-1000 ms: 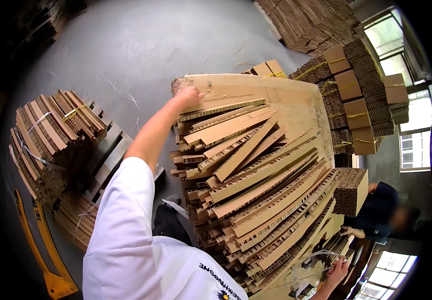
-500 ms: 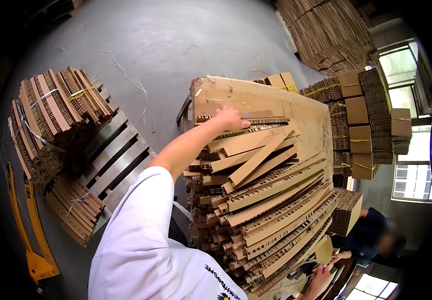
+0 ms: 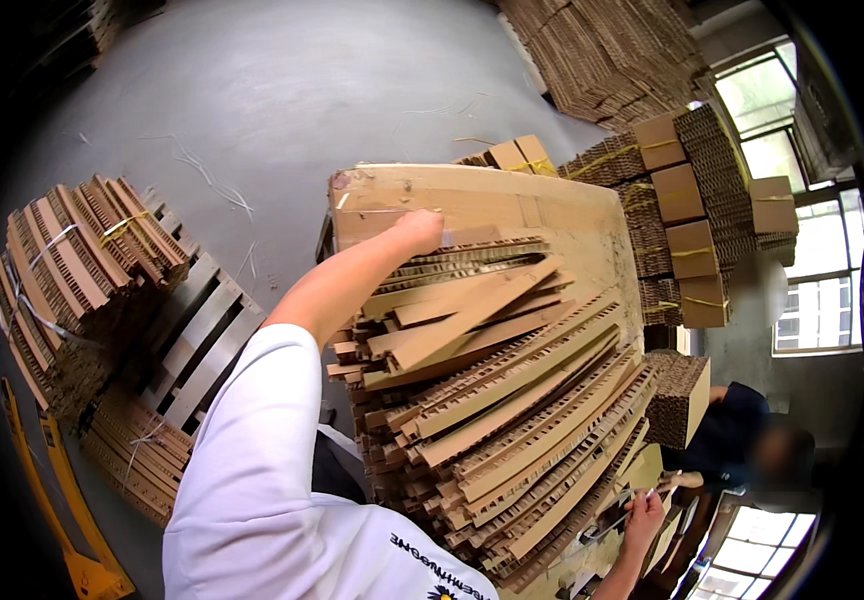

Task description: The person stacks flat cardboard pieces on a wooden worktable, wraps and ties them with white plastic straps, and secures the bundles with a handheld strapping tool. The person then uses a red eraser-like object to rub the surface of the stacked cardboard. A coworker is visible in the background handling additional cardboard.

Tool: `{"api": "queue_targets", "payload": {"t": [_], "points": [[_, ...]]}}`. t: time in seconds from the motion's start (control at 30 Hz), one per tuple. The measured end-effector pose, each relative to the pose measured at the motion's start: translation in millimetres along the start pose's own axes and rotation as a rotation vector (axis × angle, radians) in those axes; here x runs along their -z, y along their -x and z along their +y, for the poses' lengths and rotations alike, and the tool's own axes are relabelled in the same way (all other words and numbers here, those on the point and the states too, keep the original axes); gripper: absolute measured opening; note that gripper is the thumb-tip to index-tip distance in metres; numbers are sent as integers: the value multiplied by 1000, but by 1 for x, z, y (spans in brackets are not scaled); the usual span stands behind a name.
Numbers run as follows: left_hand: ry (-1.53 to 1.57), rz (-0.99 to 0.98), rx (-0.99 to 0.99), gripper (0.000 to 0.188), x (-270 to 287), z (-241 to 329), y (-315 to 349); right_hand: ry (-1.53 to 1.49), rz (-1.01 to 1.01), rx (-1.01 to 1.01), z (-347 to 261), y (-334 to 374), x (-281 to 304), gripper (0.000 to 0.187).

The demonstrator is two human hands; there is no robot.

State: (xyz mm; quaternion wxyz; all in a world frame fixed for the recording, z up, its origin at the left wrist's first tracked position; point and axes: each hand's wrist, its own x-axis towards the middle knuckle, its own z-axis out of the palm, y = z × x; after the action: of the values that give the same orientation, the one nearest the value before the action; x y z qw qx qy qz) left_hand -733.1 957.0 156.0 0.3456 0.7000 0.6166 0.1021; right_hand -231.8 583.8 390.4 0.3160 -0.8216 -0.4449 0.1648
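A wide pile of brown honeycomb cardboard strips (image 3: pixel 522 400) lies across the worktable (image 3: pixel 592 225). My left hand (image 3: pixel 420 230) reaches over to the pile's far end, beside the farthest strips. Its fingers are curled in, and what they hold, if anything, is hidden. Several loose flat strips (image 3: pixel 477 315) lie crosswise near that forearm. At the pile's near right end is my right hand (image 3: pixel 644 520), with fingers closed around something thin and pale that is too small to name. A dark, thin, wiry thing (image 3: pixel 600 528) shows beside it.
A co-worker in dark clothing (image 3: pixel 737 435) is at the right, one hand near my right hand. Tied cardboard stacks (image 3: pixel 687 240) stand behind the table. At the left are a strapped bundle (image 3: pixel 87 245), a slatted pallet (image 3: pixel 214 345) and a yellow pallet jack (image 3: pixel 97 575).
The view has shifted, so most things sit further left. My left hand's fingers, spread over the far strips before, are now curled. My right hand shows higher and more fully.
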Motion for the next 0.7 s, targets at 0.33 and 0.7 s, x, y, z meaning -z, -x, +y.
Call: {"api": "queue_targets", "payload": {"t": [0.33, 0.7], "points": [[-231, -190, -262, 27, -52, -4, -93, 16, 131, -62, -7, 56, 14, 15], [-195, 142, -620, 16, -32, -66, -106, -274, 237, -25, -12, 68, 13, 18]]}}
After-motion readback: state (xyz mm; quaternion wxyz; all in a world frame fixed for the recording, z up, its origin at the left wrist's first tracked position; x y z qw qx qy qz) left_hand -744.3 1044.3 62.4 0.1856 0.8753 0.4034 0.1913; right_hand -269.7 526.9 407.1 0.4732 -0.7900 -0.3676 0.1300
